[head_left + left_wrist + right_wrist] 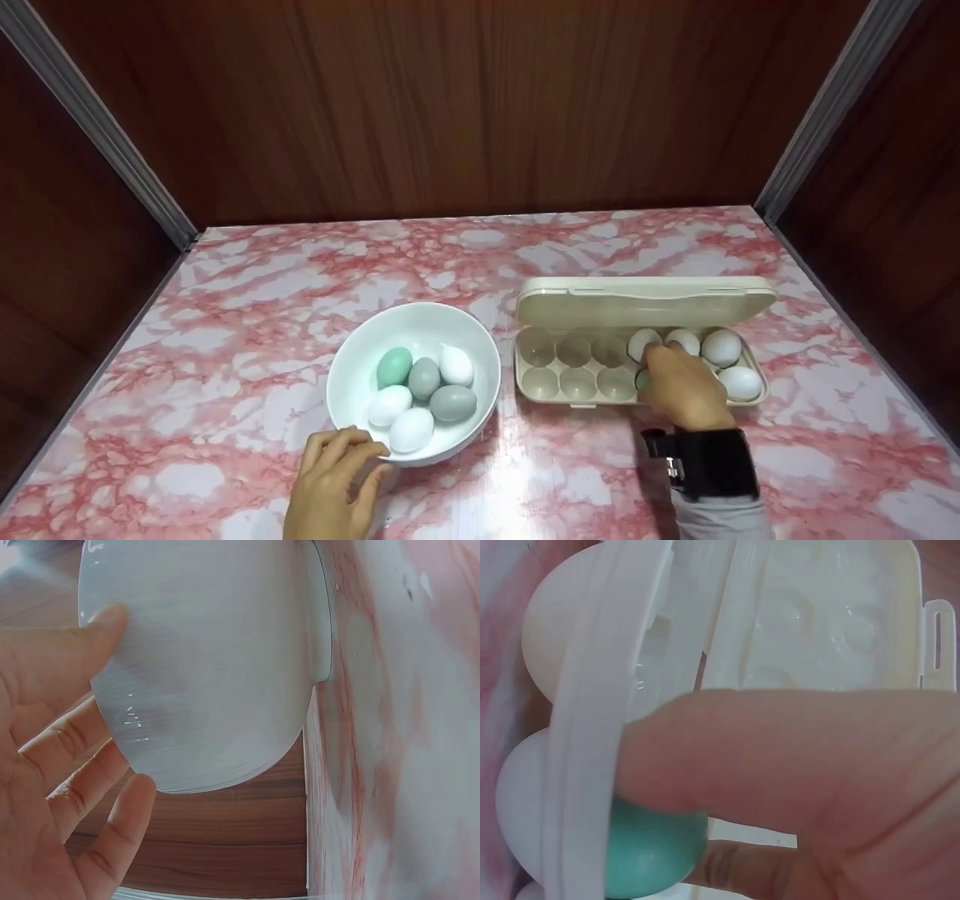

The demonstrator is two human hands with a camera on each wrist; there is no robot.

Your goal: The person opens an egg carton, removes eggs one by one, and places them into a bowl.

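My left hand (334, 480) holds the near-left rim of a white bowl (349, 352). In the left wrist view the thumb (105, 626) lies on the bowl's outer wall (210, 660), with the other fingers at and behind the rim. Inside the bowl sit a green egg (394, 366), grey eggs (453, 403) and white eggs (411, 430). My right hand (686, 390) reaches into the front row of an open cream egg carton (555, 405). Its thumb and a finger pinch a second green egg (656, 851), mostly covered by the hand in the head view.
White eggs (721, 347) occupy the carton's right end, in both rows. Bare cups (577, 382) show at its left end. The carton's lid (645, 304) stands raised at the back. Dark wood-grain panels (480, 112) enclose the pink marbled table (247, 300) at the back and sides.
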